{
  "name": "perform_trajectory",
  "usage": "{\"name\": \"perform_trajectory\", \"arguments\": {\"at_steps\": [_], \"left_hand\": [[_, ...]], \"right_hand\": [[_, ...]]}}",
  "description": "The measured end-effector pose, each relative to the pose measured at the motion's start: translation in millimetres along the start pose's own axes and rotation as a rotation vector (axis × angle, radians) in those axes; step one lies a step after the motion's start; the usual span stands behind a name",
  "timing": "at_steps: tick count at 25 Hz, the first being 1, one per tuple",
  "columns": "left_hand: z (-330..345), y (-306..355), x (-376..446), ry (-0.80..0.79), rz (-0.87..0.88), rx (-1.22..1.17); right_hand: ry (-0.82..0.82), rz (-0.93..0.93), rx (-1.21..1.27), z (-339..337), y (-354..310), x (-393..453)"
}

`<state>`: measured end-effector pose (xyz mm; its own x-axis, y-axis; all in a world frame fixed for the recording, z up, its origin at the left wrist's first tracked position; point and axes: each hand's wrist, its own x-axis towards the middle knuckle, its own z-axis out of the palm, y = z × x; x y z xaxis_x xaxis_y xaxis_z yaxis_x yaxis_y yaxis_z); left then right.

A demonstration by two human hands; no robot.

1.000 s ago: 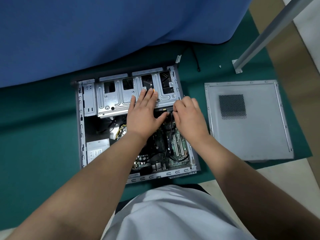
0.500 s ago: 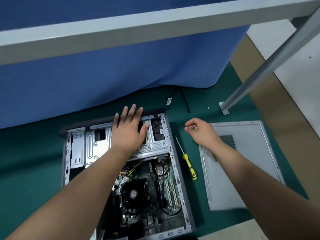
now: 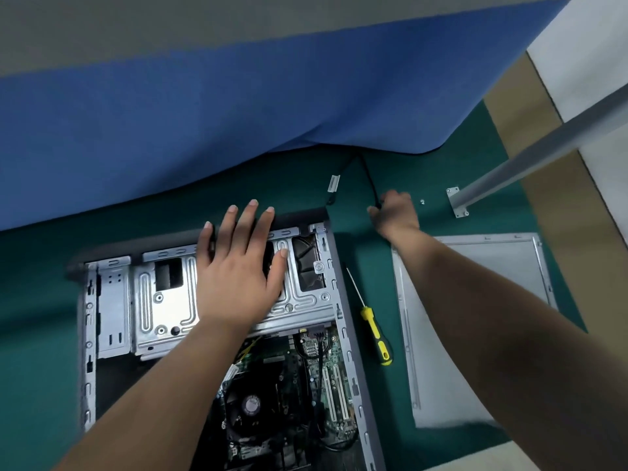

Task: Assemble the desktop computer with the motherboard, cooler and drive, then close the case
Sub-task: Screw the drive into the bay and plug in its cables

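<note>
The open computer case (image 3: 343, 300) lies on its side on the green mat. Inside it I see the motherboard (image 3: 323, 375) and the black cooler fan (image 3: 250, 404). My left hand (image 3: 238, 266) rests flat, fingers spread, on the silver drive cage (image 3: 159, 300) at the case's far end. My right hand (image 3: 396, 212) reaches out over the mat beyond the case, beside a black cable (image 3: 368, 178), fingers curled down; what they touch is hidden. A small screw (image 3: 422, 201) lies just right of that hand. The grey side panel (image 3: 503, 266) lies to the right, partly under my right forearm.
A yellow-handled screwdriver (image 3: 373, 331) lies between case and panel. A blue cloth (image 3: 238, 113) hangs along the far side. A metal frame leg with its foot plate (image 3: 458, 202) stands at the far right. A small white connector (image 3: 333, 183) lies near the cable.
My right hand left the case interior and reached far right toward the cable and screw. My left hand slid up onto the drive cage. The view tilted upward.
</note>
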<state>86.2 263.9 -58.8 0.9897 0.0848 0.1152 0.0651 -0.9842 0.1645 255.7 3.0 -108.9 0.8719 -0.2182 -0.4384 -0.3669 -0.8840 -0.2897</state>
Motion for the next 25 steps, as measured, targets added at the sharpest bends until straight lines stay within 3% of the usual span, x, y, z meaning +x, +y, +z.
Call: {"name": "perform_trajectory", "arguments": {"at_steps": [3,7,12,14,19,22,25], "left_hand": [[1,0,1,0.016,0.006,0.013],[3,-3,1,-0.012,0.008,0.029],[-19,1,4,-0.126,-0.020,-0.093],[-35,2,9,-0.204,-0.077,-0.306],[-94,41,-22,-0.362,-0.446,-1.351],[-115,51,-65,-0.430,-0.641,-1.599],[-123,32,-93,-0.492,-0.694,-1.709]], "right_hand": [[0.038,0.049,-0.017,11,-2,-6],[-0.027,0.135,0.107,5,17,-41],[0.125,-0.026,0.447,-37,55,-112],[0.138,-0.176,0.505,-54,59,-144],[0.029,-0.584,0.373,-55,47,-207],[0.031,-0.672,0.290,-41,35,-227],[0.049,-0.691,0.235,-33,23,-238]]}}
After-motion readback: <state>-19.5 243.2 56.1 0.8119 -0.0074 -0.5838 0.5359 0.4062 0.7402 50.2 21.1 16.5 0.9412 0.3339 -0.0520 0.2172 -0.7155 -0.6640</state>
